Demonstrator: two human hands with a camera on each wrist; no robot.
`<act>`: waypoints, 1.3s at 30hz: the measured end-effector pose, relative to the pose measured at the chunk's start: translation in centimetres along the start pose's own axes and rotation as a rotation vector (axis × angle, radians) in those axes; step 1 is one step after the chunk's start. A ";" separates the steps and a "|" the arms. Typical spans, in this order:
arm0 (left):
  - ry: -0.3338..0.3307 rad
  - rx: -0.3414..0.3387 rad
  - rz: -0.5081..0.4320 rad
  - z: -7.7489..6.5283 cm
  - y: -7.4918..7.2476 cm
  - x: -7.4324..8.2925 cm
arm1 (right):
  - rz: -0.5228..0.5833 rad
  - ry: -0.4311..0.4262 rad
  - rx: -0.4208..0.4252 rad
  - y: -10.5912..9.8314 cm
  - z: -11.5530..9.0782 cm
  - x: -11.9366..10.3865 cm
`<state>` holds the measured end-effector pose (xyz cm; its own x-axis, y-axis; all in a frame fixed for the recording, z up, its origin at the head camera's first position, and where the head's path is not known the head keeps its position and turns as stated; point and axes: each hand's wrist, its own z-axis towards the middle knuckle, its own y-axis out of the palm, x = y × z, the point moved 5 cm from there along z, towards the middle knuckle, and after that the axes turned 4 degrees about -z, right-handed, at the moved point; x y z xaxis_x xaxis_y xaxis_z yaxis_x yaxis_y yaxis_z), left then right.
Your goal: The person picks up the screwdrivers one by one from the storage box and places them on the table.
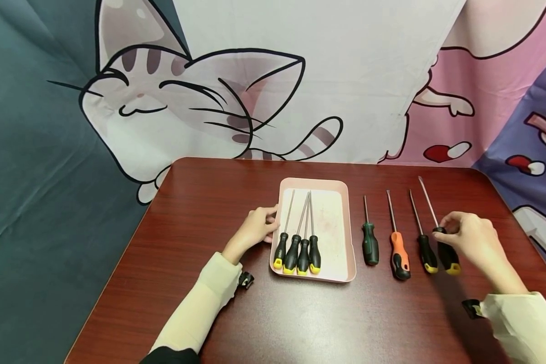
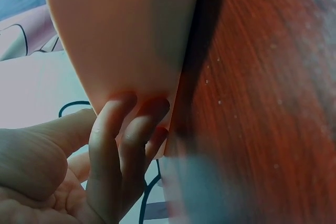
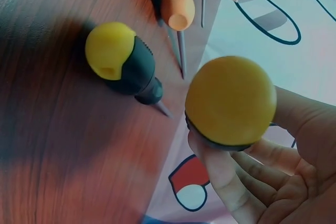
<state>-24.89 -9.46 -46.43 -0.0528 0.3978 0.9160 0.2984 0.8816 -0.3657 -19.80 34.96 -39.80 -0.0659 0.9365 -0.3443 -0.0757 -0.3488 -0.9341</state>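
At the left rim of the pink-edged tray (image 1: pixel 349 227), my left hand (image 1: pixel 257 226) grips the side. In the left wrist view, bent fingertips (image 2: pixel 123 100) press its outer wall (image 2: pixel 121 35), the thumb up by the rim. Inside the tray lie several screwdrivers (image 1: pixel 291 255) with black-and-yellow handles. My right hand (image 1: pixel 475 235) pinches a black-and-yellow screwdriver (image 1: pixel 448 255) near the top of its handle, thumb and fingers around it. Its yellow butt end (image 3: pixel 231 103) faces the right wrist camera and hides the shaft there.
Between the tray and my right hand lie a dark green screwdriver (image 1: pixel 370 245), an orange-and-black screwdriver (image 1: pixel 398 253) and another black-and-yellow screwdriver (image 1: pixel 426 253), shafts pointing away. The brown table (image 1: pixel 327 323) ends at a cloth backdrop (image 1: pixel 368 76) with cartoon cats.
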 end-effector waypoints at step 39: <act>-0.008 -0.004 -0.018 0.0 0.0 -0.1 | -0.048 0.082 0.026 0.4 -0.6 4.2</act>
<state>-24.88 -9.53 -46.48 -0.0655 0.3836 0.9212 0.3015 0.8876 -0.3482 -19.53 38.80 -41.72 0.0202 0.9516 -0.3067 -0.1030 -0.3032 -0.9474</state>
